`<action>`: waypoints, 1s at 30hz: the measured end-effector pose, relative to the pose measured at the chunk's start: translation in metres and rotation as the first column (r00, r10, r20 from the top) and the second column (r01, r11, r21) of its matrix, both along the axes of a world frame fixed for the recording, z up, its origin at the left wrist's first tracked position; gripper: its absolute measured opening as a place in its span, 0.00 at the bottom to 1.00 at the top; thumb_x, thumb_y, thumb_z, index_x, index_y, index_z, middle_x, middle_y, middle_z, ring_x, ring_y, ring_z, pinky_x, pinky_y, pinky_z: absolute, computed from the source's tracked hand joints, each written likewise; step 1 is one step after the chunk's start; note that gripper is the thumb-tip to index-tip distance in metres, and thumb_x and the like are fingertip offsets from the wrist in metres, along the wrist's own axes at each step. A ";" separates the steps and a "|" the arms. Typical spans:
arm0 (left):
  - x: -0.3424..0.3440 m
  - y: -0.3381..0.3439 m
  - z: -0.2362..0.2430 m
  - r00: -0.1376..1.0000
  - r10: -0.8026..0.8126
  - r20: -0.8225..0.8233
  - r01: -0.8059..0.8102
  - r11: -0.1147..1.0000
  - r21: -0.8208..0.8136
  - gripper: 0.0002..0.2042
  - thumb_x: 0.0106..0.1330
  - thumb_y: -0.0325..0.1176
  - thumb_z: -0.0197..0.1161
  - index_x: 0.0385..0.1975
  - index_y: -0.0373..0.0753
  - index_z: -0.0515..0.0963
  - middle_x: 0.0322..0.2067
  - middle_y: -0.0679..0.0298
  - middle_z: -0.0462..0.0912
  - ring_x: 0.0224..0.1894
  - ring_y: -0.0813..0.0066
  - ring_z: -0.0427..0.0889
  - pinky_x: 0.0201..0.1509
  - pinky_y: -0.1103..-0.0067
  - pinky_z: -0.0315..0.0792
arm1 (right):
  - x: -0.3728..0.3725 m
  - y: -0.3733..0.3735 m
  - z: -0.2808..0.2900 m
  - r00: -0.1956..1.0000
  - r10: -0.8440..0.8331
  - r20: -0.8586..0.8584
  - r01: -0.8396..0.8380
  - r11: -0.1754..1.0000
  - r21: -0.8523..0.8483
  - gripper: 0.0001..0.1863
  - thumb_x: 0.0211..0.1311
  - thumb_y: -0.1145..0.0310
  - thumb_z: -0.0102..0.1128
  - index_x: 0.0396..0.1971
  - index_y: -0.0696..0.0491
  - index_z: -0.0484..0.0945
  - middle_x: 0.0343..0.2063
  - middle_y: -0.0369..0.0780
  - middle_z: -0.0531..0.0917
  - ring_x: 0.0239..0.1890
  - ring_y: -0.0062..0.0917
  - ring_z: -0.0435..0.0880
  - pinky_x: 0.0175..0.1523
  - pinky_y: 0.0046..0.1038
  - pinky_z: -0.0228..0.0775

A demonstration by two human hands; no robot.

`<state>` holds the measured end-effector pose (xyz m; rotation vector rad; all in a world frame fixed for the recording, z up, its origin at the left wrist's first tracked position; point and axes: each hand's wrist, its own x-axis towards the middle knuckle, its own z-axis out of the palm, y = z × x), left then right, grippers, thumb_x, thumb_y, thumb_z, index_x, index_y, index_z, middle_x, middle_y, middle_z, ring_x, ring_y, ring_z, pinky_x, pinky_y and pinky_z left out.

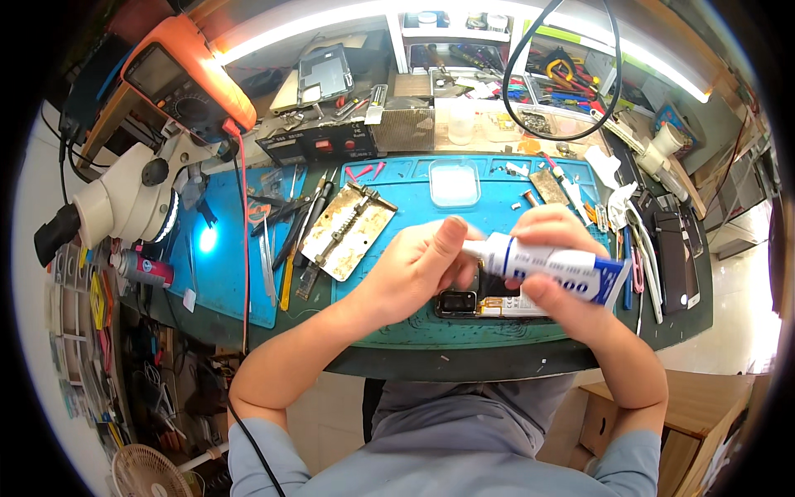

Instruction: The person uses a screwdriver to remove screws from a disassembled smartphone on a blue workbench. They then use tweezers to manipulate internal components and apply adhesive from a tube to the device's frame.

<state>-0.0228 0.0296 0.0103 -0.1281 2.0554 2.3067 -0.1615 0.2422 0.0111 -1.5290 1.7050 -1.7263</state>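
Note:
My right hand grips a white and blue squeeze tube, held tilted above the mat with its nozzle toward the left. At the nozzle end my left hand is closed, thumb and fingers pinched around the tip. Whether a cap is there I cannot make out, as the fingers cover it. Beneath both hands an opened smartphone lies on the blue mat, its camera module and inner parts exposed. The hands and tube hide much of it.
A metal clamp holder lies left of my hands, beside tweezers and pliers. A clear plastic box sits behind them. To the left stand a microscope and an orange multimeter; at right lie dark phone screens.

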 end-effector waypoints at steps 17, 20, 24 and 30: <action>-0.004 -0.005 0.013 0.999 0.048 0.003 -0.047 0.997 -0.063 0.20 0.85 0.49 0.51 0.36 0.38 0.75 0.19 0.72 0.74 0.18 0.86 0.70 0.22 0.84 0.62 | 0.003 -0.009 -0.001 0.897 0.072 0.435 -0.091 0.996 0.022 0.34 0.71 0.49 0.69 0.66 0.57 0.72 0.62 0.56 0.80 0.46 0.35 0.91 0.42 0.29 0.86; 0.000 -0.003 0.019 0.982 0.167 0.089 -0.151 0.975 -0.164 0.23 0.85 0.52 0.51 0.33 0.39 0.75 0.16 0.73 0.69 0.15 0.86 0.66 0.19 0.83 0.60 | 0.003 -0.010 -0.004 0.915 0.074 0.396 -0.084 0.996 0.008 0.33 0.71 0.49 0.68 0.65 0.56 0.73 0.63 0.57 0.80 0.45 0.35 0.91 0.40 0.28 0.86; 0.002 -0.015 0.010 0.943 0.331 -0.024 -0.320 0.890 -0.324 0.24 0.84 0.52 0.52 0.30 0.38 0.76 0.15 0.74 0.68 0.13 0.86 0.64 0.19 0.84 0.58 | -0.008 -0.001 -0.003 0.911 -0.010 0.412 0.016 1.000 -0.011 0.31 0.73 0.52 0.65 0.66 0.57 0.72 0.62 0.57 0.80 0.44 0.33 0.92 0.41 0.26 0.85; 0.021 -0.022 -0.017 0.923 0.218 -0.317 -0.377 0.346 -0.859 0.08 0.68 0.33 0.71 0.36 0.35 0.83 0.33 0.61 0.82 0.35 0.66 0.82 0.40 0.72 0.75 | -0.017 -0.003 -0.010 0.548 0.100 0.831 -0.083 0.994 -0.065 0.23 0.81 0.57 0.56 0.65 0.58 0.75 0.47 0.43 0.88 0.41 0.25 0.88 0.40 0.26 0.78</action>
